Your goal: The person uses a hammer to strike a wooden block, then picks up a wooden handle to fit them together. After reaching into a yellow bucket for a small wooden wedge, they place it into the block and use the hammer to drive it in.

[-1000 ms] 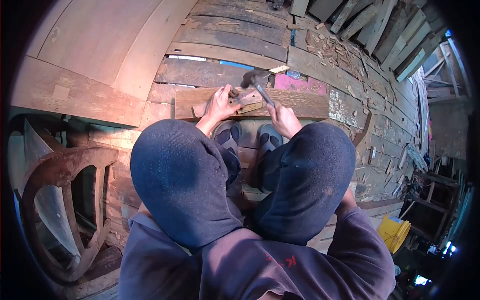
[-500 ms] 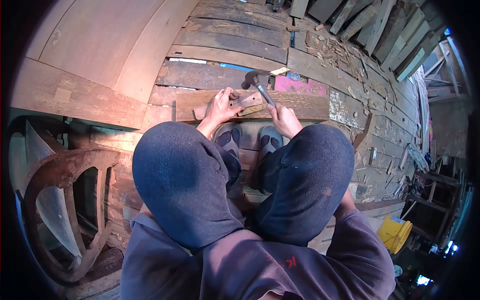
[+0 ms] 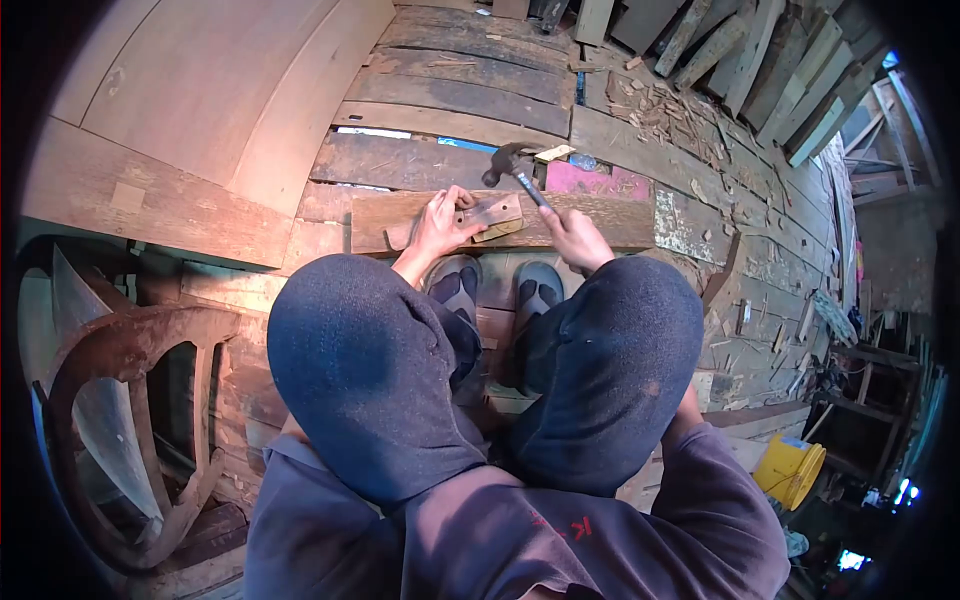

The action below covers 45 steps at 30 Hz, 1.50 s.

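Note:
My right hand (image 3: 581, 240) is closed around the handle of a hammer (image 3: 524, 182), its dark head raised just behind the small wood pieces. My left hand (image 3: 440, 226) holds a small reddish wooden piece (image 3: 490, 211) with holes in it, thumb along its near side and the other fingers curled over its left part. Under that piece lies a yellowish wood block (image 3: 499, 231). Both rest on a thick wooden plank (image 3: 610, 222) lying crosswise beyond my feet. What the left fingertips pinch, if anything, is too small to tell.
A large wooden panel (image 3: 200, 110) stands at the upper left, with a curved wooden frame (image 3: 120, 345) below it. Wood scraps (image 3: 655, 115) litter the plank floor. Boards (image 3: 755, 65) lean at the upper right. A yellow bucket (image 3: 788, 470) is at the lower right.
The hammer and my right hand have shifted very slightly, with the hammer head still raised. My left hand keeps its place on the wooden piece. The view has moved a little.

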Each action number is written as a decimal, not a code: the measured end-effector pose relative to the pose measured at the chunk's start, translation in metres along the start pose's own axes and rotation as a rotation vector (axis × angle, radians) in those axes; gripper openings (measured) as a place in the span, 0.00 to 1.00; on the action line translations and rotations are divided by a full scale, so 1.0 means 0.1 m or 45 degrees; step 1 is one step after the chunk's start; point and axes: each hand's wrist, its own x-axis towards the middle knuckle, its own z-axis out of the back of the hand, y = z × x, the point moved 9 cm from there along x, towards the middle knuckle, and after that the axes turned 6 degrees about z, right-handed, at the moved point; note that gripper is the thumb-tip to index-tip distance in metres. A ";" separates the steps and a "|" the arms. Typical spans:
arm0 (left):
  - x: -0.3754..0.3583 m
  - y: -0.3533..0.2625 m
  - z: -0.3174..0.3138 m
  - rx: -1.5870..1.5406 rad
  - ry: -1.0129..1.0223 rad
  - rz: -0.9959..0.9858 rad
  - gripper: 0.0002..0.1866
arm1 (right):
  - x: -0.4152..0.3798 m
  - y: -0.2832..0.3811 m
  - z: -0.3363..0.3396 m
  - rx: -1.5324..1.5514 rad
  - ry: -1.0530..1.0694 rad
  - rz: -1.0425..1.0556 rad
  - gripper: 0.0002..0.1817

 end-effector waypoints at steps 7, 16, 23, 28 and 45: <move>-0.02 -0.10 0.05 0.063 -0.078 -0.056 0.30 | 0.27 -0.09 0.11 0.091 0.240 -0.067 0.30; -0.16 -0.10 0.04 0.348 -0.158 -0.059 0.30 | 0.29 -0.17 0.04 -0.054 0.400 -0.058 0.27; -0.15 -0.07 0.02 0.304 -0.093 -0.019 0.28 | 0.34 -0.14 -0.02 0.059 0.372 -0.061 0.32; -0.12 -0.05 0.03 0.333 -0.107 -0.036 0.29 | 0.36 -0.06 0.03 0.095 0.435 -0.122 0.31; -0.12 -0.03 0.01 0.356 -0.108 -0.031 0.28 | 0.29 -0.04 0.14 0.184 0.462 -0.214 0.28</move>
